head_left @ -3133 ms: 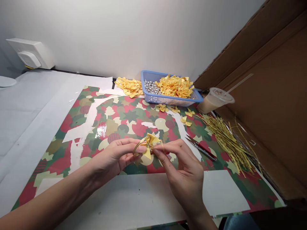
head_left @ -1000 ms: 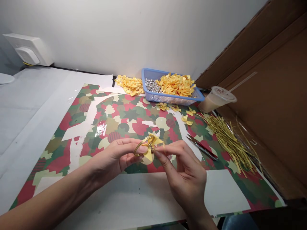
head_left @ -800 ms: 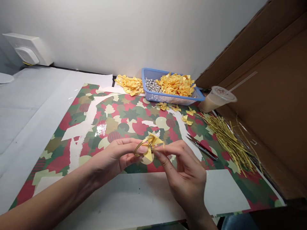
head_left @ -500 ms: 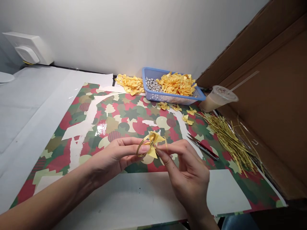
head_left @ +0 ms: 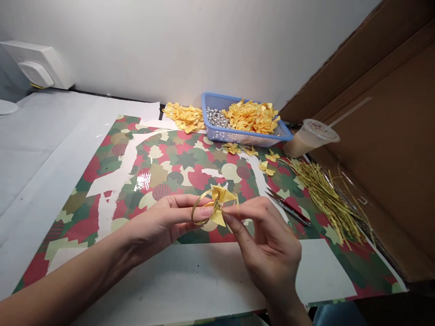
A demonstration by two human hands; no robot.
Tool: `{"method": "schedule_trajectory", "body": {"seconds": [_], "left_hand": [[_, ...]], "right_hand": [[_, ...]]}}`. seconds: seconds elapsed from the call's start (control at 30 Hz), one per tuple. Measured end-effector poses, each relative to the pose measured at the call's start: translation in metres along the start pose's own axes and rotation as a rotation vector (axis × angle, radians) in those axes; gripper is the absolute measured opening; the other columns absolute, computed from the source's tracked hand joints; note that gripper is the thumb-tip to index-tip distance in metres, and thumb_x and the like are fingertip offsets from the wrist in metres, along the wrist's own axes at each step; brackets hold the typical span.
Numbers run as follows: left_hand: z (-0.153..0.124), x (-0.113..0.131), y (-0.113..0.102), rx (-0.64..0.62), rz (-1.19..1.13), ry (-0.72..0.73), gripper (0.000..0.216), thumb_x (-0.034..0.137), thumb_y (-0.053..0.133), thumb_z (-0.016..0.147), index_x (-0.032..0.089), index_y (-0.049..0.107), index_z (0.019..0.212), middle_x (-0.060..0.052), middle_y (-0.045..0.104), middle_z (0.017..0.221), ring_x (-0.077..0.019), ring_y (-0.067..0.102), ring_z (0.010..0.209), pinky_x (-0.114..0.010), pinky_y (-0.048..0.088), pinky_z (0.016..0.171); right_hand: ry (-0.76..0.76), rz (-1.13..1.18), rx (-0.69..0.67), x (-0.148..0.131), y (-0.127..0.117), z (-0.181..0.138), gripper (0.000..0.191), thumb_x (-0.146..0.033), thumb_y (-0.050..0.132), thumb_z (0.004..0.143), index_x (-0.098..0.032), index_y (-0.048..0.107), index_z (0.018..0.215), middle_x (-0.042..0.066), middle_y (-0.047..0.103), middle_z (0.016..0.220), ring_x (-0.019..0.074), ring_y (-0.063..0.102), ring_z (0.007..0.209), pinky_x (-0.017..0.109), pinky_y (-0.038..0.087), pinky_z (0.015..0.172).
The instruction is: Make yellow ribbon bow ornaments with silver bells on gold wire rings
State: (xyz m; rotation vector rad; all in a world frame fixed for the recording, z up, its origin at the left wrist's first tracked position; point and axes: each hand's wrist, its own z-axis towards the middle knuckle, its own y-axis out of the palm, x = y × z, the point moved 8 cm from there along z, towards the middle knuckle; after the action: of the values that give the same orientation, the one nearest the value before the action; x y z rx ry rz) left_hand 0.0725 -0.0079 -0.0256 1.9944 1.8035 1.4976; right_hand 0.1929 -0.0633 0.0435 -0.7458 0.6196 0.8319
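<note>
Above the patterned sheet, my left hand (head_left: 178, 213) pinches a yellow ribbon bow (head_left: 222, 195) between thumb and fingers. A loop of gold cord (head_left: 197, 206) curves round beside my left thumb. My right hand (head_left: 263, 231) is closed in a pinch at the bow's right side, with thumb and forefinger on a thin gold strand near its centre. The exact end of the strand is hidden by the fingertips. Scissors (head_left: 288, 208) lie just to the right of my right hand.
A blue basket (head_left: 244, 137) holds silver beads (head_left: 217, 117) and yellow ribbon pieces (head_left: 253, 117). More pieces (head_left: 185, 117) are heaped left of it. Several finished-looking bows (head_left: 267, 168) lie in front. Gold cords (head_left: 322, 199), a drink cup (head_left: 311, 138) and cardboard (head_left: 384, 136) are at the right.
Both hands stay nearly in place with the bow between them. The bow has turned slightly, and the gold loop has shifted a little left. The view has moved slightly.
</note>
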Motion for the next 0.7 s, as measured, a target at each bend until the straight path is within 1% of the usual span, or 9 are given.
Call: {"method": "schedule_trajectory", "body": {"seconds": [0.1, 0.33, 0.4, 0.53, 0.7], "left_hand": [[0.0009, 0.0009, 0.0018, -0.017, 0.009, 0.008, 0.017, 0.023, 0.089, 0.057, 0.022, 0.076, 0.067, 0.006, 0.069, 0.073, -0.0057, 0.057, 0.072, -0.014, 0.044, 0.074], [0.0012, 0.0022, 0.0031, -0.032, 0.047, 0.009, 0.015, 0.025, 0.088, 0.059, 0.021, 0.076, 0.068, 0.005, 0.070, 0.074, -0.0068, 0.056, 0.072, -0.015, 0.044, 0.073], [0.0013, 0.0015, 0.0024, -0.033, 0.043, 0.008, 0.014, 0.024, 0.087, 0.060, 0.022, 0.076, 0.069, 0.005, 0.070, 0.075, -0.0067, 0.057, 0.072, -0.015, 0.044, 0.073], [0.0018, -0.0006, -0.0004, -0.017, 0.011, 0.005, 0.017, 0.023, 0.089, 0.057, 0.022, 0.075, 0.067, 0.005, 0.070, 0.075, -0.0075, 0.058, 0.075, -0.015, 0.044, 0.073], [0.0018, -0.0029, -0.0002, -0.050, -0.013, 0.009, 0.017, 0.024, 0.088, 0.059, 0.020, 0.075, 0.070, 0.004, 0.069, 0.080, -0.0075, 0.057, 0.078, -0.016, 0.043, 0.077]], "right_hand": [[0.001, -0.011, -0.009, 0.0000, 0.0005, 0.0003, 0.020, -0.004, 0.062, 0.082, -0.023, 0.066, 0.088, -0.002, 0.060, 0.074, 0.0117, 0.057, 0.066, 0.025, 0.048, 0.058], [0.004, -0.027, -0.033, 0.0002, 0.0018, 0.0002, 0.019, -0.004, 0.062, 0.084, -0.022, 0.065, 0.089, -0.002, 0.058, 0.075, 0.0102, 0.056, 0.067, 0.024, 0.048, 0.060], [-0.002, -0.038, -0.042, -0.0002, 0.0023, 0.0001, 0.019, -0.004, 0.062, 0.084, -0.022, 0.065, 0.089, -0.002, 0.058, 0.075, 0.0103, 0.056, 0.066, 0.024, 0.049, 0.060], [-0.001, -0.057, -0.046, -0.0005, 0.0021, 0.0005, 0.020, -0.004, 0.062, 0.084, -0.023, 0.065, 0.089, -0.002, 0.058, 0.074, 0.0110, 0.056, 0.066, 0.025, 0.048, 0.058], [-0.006, -0.056, -0.042, -0.0067, 0.0006, 0.0034, 0.021, -0.004, 0.061, 0.084, -0.023, 0.065, 0.090, -0.002, 0.057, 0.073, 0.0111, 0.056, 0.065, 0.024, 0.048, 0.057]]}}
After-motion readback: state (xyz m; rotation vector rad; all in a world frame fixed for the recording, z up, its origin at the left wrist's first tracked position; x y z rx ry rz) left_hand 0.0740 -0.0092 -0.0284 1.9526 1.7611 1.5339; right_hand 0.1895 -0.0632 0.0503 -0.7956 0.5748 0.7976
